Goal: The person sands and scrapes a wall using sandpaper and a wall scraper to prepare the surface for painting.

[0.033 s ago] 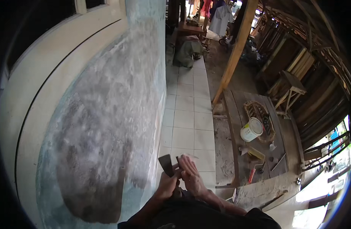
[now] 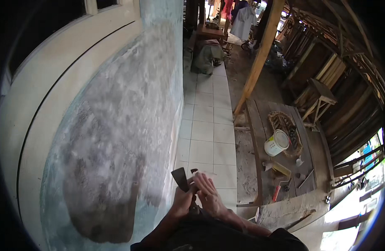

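At the bottom centre my left hand (image 2: 182, 202) is closed around a putty knife (image 2: 180, 179), its dark, flat blade pointing up and away from me. Right beside it is my right hand (image 2: 210, 197), its fingers stretched out and close together, the palm turned toward the left hand. The two hands touch or nearly touch. A small dark edge (image 2: 194, 170) shows past the right fingertips, and something pale and thin lies behind them; I cannot make out what either is. To the left stands a wall (image 2: 117, 125) with a rough grey patch, darker and damp-looking at its lower end.
White floor tiles (image 2: 202, 130) run along the wall. On the right, a wooden platform (image 2: 263, 121) bears a white bucket (image 2: 276, 143), a woven basket (image 2: 299, 144) and a red-handled paint roller (image 2: 277, 193). A wooden post (image 2: 259, 58) and a small stool (image 2: 321, 93) stand farther off.
The putty knife blade has shifted slightly left and up. A bit more of the dark edge shows by the right fingertips. The whole view has moved very slightly.
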`<move>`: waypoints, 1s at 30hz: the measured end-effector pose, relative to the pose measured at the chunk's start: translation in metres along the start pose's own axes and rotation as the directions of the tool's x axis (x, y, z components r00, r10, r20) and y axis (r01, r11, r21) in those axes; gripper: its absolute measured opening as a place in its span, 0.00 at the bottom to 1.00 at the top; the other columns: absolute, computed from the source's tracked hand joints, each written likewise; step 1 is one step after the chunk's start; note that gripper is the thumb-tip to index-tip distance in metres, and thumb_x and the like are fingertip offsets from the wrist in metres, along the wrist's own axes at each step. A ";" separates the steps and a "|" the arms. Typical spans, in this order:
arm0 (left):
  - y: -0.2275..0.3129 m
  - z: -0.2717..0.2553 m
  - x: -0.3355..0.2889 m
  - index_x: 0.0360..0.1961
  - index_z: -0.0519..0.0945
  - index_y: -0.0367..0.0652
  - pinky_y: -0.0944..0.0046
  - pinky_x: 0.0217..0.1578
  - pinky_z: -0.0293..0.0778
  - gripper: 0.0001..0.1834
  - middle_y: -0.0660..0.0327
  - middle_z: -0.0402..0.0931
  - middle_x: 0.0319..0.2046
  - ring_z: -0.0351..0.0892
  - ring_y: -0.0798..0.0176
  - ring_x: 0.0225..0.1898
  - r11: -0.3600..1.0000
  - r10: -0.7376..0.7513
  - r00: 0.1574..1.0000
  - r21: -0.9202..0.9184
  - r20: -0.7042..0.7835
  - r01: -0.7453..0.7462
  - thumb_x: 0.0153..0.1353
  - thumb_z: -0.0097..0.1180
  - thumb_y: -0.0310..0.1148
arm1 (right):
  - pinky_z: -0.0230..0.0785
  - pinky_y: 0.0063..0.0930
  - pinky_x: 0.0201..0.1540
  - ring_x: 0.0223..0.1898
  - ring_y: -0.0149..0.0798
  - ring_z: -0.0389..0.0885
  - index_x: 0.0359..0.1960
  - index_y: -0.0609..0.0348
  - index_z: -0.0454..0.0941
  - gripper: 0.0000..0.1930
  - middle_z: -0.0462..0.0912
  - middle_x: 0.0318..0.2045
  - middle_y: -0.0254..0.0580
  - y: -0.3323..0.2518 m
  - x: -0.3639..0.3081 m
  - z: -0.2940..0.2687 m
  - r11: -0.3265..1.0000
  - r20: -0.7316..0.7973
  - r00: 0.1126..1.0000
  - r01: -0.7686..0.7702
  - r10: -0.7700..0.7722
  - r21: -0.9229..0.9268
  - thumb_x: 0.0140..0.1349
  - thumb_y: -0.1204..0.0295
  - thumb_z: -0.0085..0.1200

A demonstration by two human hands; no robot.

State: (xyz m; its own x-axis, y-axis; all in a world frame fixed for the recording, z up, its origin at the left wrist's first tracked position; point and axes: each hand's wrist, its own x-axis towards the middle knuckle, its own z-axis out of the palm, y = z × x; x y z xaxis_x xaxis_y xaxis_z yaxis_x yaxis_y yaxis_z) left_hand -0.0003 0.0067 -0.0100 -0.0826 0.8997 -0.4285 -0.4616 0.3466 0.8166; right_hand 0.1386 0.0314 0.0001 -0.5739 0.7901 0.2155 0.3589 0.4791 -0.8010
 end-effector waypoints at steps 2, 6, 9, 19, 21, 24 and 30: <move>0.001 -0.001 -0.005 0.60 0.76 0.45 0.75 0.18 0.58 0.23 0.67 0.80 0.28 0.63 0.80 0.17 0.995 0.050 0.998 -0.090 -0.043 -0.054 0.65 0.59 0.39 | 0.39 0.50 0.74 0.75 0.56 0.46 0.70 0.65 0.57 0.25 0.54 0.72 0.56 -0.001 0.001 0.001 0.991 0.074 0.996 0.052 -0.042 -0.127 0.73 0.73 0.38; 0.007 -0.002 -0.020 0.48 0.80 0.42 0.75 0.16 0.56 0.15 0.70 0.76 0.26 0.62 0.81 0.16 0.995 -0.037 0.999 0.094 0.012 0.036 0.67 0.57 0.39 | 0.39 0.51 0.74 0.75 0.54 0.47 0.71 0.60 0.58 0.25 0.55 0.72 0.54 -0.008 0.007 0.005 0.983 -0.078 0.987 -0.132 0.142 0.127 0.72 0.74 0.39; -0.004 -0.005 -0.009 0.54 0.79 0.41 0.74 0.15 0.57 0.18 0.68 0.78 0.25 0.64 0.81 0.15 0.993 0.093 0.985 -0.057 -0.146 -0.102 0.68 0.57 0.39 | 0.38 0.49 0.74 0.75 0.52 0.46 0.71 0.61 0.58 0.25 0.54 0.73 0.54 -0.010 0.003 0.008 0.986 0.110 0.990 0.099 -0.084 -0.137 0.73 0.72 0.36; 0.010 0.000 -0.024 0.53 0.79 0.37 0.74 0.20 0.61 0.20 0.67 0.78 0.29 0.66 0.80 0.20 0.997 0.068 0.994 0.032 -0.090 -0.066 0.67 0.58 0.41 | 0.36 0.48 0.75 0.76 0.49 0.44 0.72 0.58 0.56 0.25 0.53 0.74 0.48 0.001 0.013 0.006 0.998 0.056 0.998 0.039 -0.036 -0.041 0.74 0.71 0.37; 0.022 0.004 -0.031 0.45 0.80 0.39 0.74 0.19 0.59 0.16 0.70 0.76 0.27 0.65 0.80 0.21 0.992 0.027 0.999 0.122 -0.047 -0.021 0.67 0.59 0.42 | 0.36 0.51 0.74 0.76 0.49 0.45 0.72 0.55 0.57 0.25 0.54 0.73 0.47 -0.001 0.018 0.007 0.987 -0.016 1.000 -0.014 0.017 0.162 0.74 0.71 0.37; 0.010 -0.010 -0.018 0.45 0.79 0.41 0.74 0.16 0.57 0.17 0.71 0.75 0.23 0.62 0.80 0.16 0.997 0.071 0.980 0.014 -0.184 -0.069 0.67 0.59 0.45 | 0.36 0.49 0.75 0.76 0.51 0.42 0.73 0.58 0.51 0.27 0.51 0.74 0.52 -0.009 0.009 0.004 0.989 0.239 0.965 0.125 -0.103 -0.079 0.75 0.68 0.35; 0.008 -0.012 -0.026 0.41 0.78 0.41 0.73 0.15 0.55 0.13 0.73 0.69 0.21 0.60 0.81 0.16 0.984 0.166 0.916 0.121 -0.365 -0.130 0.66 0.60 0.41 | 0.44 0.33 0.73 0.73 0.39 0.51 0.73 0.64 0.48 0.26 0.57 0.72 0.46 0.048 0.020 -0.007 0.778 0.041 0.995 -0.094 0.088 0.621 0.77 0.67 0.33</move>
State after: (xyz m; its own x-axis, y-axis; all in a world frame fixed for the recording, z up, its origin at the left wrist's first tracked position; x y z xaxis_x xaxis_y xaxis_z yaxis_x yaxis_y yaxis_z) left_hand -0.0128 -0.0166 0.0029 -0.4744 0.7851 -0.3982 -0.3369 0.2560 0.9061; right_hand 0.1497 0.0730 -0.0298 -0.5696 0.8129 0.1214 -0.1239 0.0612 -0.9904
